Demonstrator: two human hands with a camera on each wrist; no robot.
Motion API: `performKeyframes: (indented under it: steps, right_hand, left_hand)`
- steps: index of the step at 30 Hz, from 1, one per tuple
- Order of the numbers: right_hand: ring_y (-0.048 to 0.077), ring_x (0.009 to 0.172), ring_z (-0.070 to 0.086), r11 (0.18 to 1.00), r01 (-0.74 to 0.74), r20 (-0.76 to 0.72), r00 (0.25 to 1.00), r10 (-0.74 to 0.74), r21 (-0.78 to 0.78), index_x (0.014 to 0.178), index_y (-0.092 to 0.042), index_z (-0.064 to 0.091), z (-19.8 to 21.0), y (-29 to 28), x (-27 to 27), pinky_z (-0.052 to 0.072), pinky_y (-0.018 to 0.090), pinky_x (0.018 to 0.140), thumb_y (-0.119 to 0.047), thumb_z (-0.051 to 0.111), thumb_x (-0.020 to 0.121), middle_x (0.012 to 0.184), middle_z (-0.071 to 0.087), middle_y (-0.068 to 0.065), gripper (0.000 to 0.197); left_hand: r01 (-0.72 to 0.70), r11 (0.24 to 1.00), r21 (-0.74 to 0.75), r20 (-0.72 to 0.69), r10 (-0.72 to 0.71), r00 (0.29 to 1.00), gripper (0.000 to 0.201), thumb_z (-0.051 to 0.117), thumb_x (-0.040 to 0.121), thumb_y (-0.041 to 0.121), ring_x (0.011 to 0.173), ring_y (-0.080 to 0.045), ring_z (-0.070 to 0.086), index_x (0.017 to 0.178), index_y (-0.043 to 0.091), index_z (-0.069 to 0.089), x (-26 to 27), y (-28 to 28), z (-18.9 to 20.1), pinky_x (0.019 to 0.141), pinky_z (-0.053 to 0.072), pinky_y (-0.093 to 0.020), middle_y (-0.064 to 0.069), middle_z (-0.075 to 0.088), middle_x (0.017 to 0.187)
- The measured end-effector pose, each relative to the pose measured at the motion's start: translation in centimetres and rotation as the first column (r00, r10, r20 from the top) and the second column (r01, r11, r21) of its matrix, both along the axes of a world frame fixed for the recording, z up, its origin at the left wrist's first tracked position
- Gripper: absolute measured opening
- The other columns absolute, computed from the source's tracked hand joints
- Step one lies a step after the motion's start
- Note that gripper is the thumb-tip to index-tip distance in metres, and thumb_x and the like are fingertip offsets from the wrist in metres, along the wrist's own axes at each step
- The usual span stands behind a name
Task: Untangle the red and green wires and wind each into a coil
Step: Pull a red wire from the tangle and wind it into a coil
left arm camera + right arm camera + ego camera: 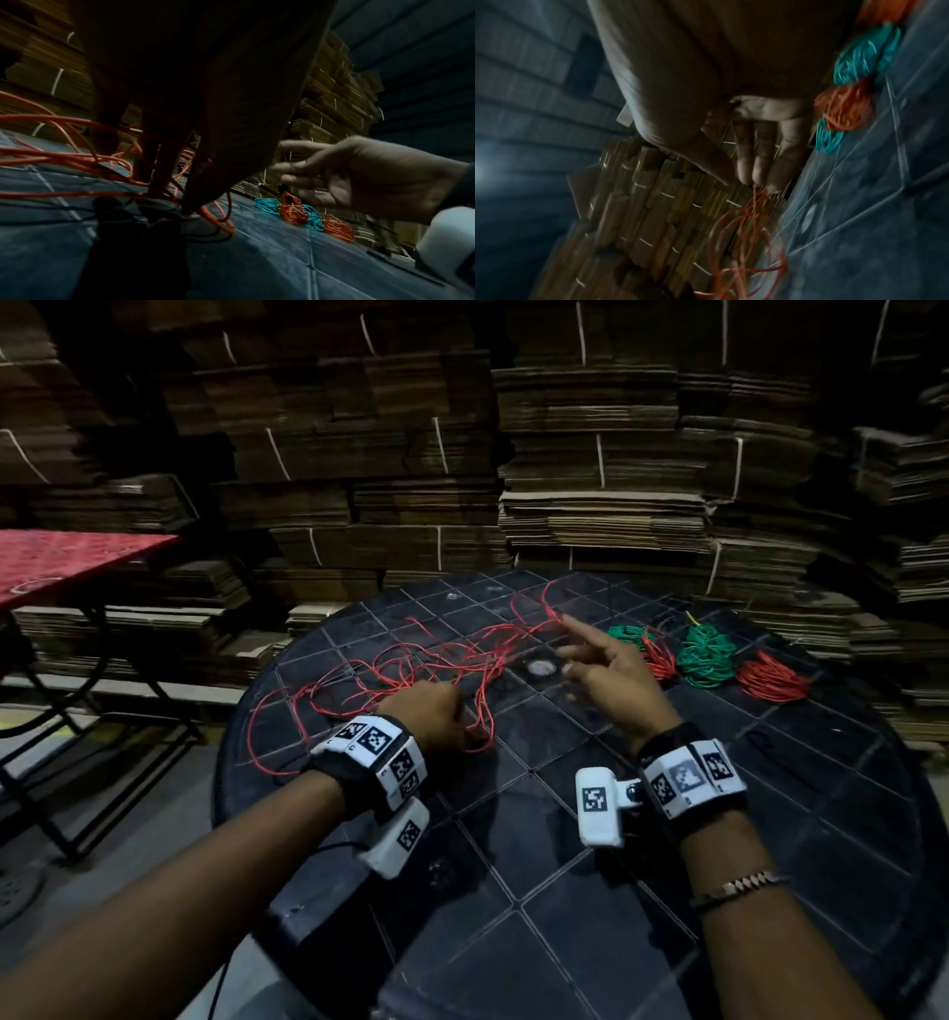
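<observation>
Left hand (436, 716) pinches strands of loose red wire (411, 660) sprawling left of its grip on the bench (565, 891); right hand (611, 675) lifted, fingers spread, holding nothing clearly; beyond it, wound green coils (706, 657) and red coils (770, 683) lie finished; this red length remains uncoiled.

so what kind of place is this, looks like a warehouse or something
Probably a storeroom or warehouse for packaging. Tied bundles of flattened cardboard are stacked high behind the round dark table. A folding red table stands on the bare floor at the left.
</observation>
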State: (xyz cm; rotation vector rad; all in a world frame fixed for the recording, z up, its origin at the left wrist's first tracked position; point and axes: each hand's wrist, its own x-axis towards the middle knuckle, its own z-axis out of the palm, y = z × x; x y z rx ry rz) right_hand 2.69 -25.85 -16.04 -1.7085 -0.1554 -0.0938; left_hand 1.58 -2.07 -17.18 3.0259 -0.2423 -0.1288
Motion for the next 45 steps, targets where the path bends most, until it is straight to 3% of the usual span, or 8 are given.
performKeyframes:
  steps: [9, 15, 20, 25, 28, 32, 35, 45]
  right_hand:
    - [0.017, 0.083, 0.066, 0.975, 0.050, -0.081, 0.994, -0.069, -0.216, 0.136, -0.032, 0.063, -1.8, 0.9, 0.7, 0.061, 0.046, 0.077, 0.000, 0.058, 0.084, 0.110, 0.072, -0.005, 0.061]
    - [0.022, 0.103, 0.069, 0.939, 0.141, -0.134, 0.972, -0.191, -0.312, 0.119, -0.024, 0.072, -3.1, 0.0, 2.0, 0.058, 0.049, 0.094, -0.033, 0.073, 0.072, 0.109, 0.074, -0.001, 0.048]
    - [0.028, 0.106, 0.068, 0.885, 0.331, -0.021, 0.934, -0.357, -0.327, 0.109, -0.016, 0.076, -2.5, -0.7, 1.8, 0.053, 0.042, 0.100, -0.028, 0.075, 0.083, 0.109, 0.075, 0.007, 0.029]
    - [0.028, 0.108, 0.068, 0.807, 0.534, 0.156, 0.845, -0.511, -0.252, 0.119, -0.013, 0.075, -0.9, -1.2, 0.8, 0.051, 0.036, 0.100, -0.016, 0.065, 0.087, 0.118, 0.074, 0.008, 0.034]
    - [0.024, 0.102, 0.070, 0.809, 0.545, 0.164, 0.838, -0.520, -0.220, 0.111, -0.017, 0.079, -0.8, -1.0, 0.6, 0.054, 0.037, 0.098, -0.015, 0.064, 0.086, 0.111, 0.077, 0.005, 0.030]
    - [0.017, 0.101, 0.069, 0.835, 0.499, 0.151, 0.866, -0.476, -0.231, 0.107, -0.019, 0.080, -0.9, -0.9, 0.6, 0.051, 0.026, 0.093, -0.012, 0.065, 0.087, 0.109, 0.077, 0.002, 0.026]
    - [0.019, 0.102, 0.070, 0.825, 0.493, 0.138, 0.870, -0.473, -0.276, 0.099, -0.024, 0.082, -1.1, -1.2, 0.8, 0.050, 0.023, 0.089, -0.015, 0.066, 0.086, 0.106, 0.078, 0.000, 0.022]
    - [0.020, 0.095, 0.070, 0.874, 0.375, 0.024, 0.922, -0.387, -0.310, 0.083, -0.027, 0.082, -1.7, -1.0, 1.1, 0.058, 0.037, 0.087, -0.027, 0.067, 0.081, 0.092, 0.078, -0.006, 0.015]
  left_hand:
    - [0.049, 0.989, -0.136, -0.152, -0.070, 0.986, 0.075, 0.082, 0.074, 0.066, 0.118, -0.018, 0.062, 0.135, 0.031, 0.057, -0.2, 0.7, -0.5, 0.107, 0.049, -0.037, 0.011, 0.063, 0.122]
    - [0.080, 0.989, -0.125, 0.001, -0.081, 0.997, 0.020, 0.076, 0.090, 0.035, 0.093, -0.021, 0.067, 0.084, 0.032, 0.057, -0.1, 1.5, -0.7, 0.075, 0.045, -0.027, 0.008, 0.060, 0.086]
    - [-0.025, 0.941, -0.337, 0.057, 0.047, 0.997, 0.016, 0.064, 0.100, 0.030, 0.098, -0.026, 0.068, 0.105, 0.015, 0.063, 0.0, 3.2, 1.2, 0.083, 0.052, -0.034, -0.004, 0.071, 0.099]
    - [-0.120, 0.380, -0.917, -0.072, 0.138, 0.988, 0.028, 0.037, 0.113, 0.030, 0.093, -0.029, 0.078, 0.096, 0.017, 0.056, 0.4, 4.1, 5.3, 0.085, 0.045, -0.034, -0.007, 0.078, 0.079]
    - [-0.243, -0.039, -0.969, -0.245, 0.060, 0.968, 0.026, 0.028, 0.113, 0.031, 0.082, -0.015, 0.077, 0.101, 0.025, 0.050, 0.5, 5.1, 8.4, 0.074, 0.045, -0.031, -0.005, 0.080, 0.089]
    - [-0.279, -0.337, -0.899, -0.266, -0.086, 0.960, 0.039, 0.027, 0.111, 0.036, 0.103, -0.018, 0.076, 0.079, 0.026, 0.047, 0.7, 6.6, 11.5, 0.090, 0.052, -0.042, -0.005, 0.079, 0.112]
    - [-0.268, -0.365, -0.891, -0.263, -0.065, 0.963, 0.038, 0.032, 0.111, 0.036, 0.109, -0.019, 0.075, 0.079, 0.024, 0.049, 0.5, 6.6, 12.8, 0.102, 0.047, -0.050, -0.005, 0.078, 0.114]
    - [-0.368, -0.258, -0.893, -0.400, 0.082, 0.913, 0.017, 0.059, 0.090, 0.021, 0.051, -0.012, 0.032, 0.075, 0.017, 0.053, -0.6, 7.4, 9.4, 0.063, 0.038, -0.026, 0.003, 0.040, 0.067]
